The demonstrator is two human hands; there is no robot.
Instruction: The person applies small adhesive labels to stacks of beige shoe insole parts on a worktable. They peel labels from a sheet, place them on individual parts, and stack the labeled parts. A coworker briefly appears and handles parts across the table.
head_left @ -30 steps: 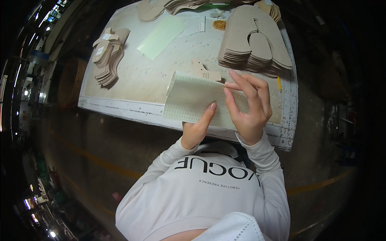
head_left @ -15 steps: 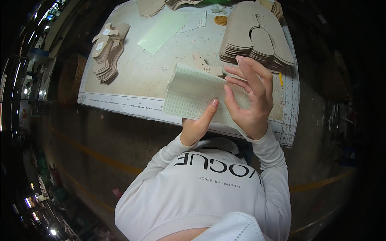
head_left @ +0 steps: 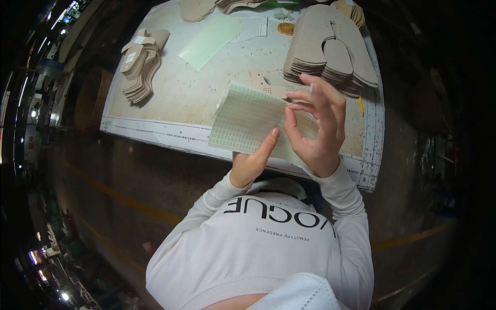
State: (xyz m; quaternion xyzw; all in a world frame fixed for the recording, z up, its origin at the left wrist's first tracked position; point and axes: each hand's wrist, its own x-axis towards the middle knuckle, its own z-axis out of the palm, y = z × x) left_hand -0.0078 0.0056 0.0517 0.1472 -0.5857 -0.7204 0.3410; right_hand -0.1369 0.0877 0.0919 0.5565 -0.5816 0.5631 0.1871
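My left hand (head_left: 253, 164) grips a pale green sheet of small printed labels (head_left: 240, 116), its thumb on top and its fingers hidden beneath. The sheet is bent and held above the near edge of the table. Over the sheet's right part, my right hand (head_left: 323, 129) has thumb and a fingertip pinched together at its upper edge; anything between them is too small to make out. Another finger is raised. Just beyond the sheet lies a beige cut piece with punched holes (head_left: 260, 82), partly covered by the sheet and my right hand.
On the white-covered table (head_left: 165, 103) are a stack of beige cut pieces (head_left: 142, 70) at left and larger stacks (head_left: 310, 46) at right. A second green label sheet (head_left: 209, 44), an amber round object (head_left: 285, 28) and a yellow pencil-like stick (head_left: 361, 106) also lie there.
My right thumb and fingertip have come together at the sheet's upper edge; they were apart before. My left hand and the sheet have hardly moved.
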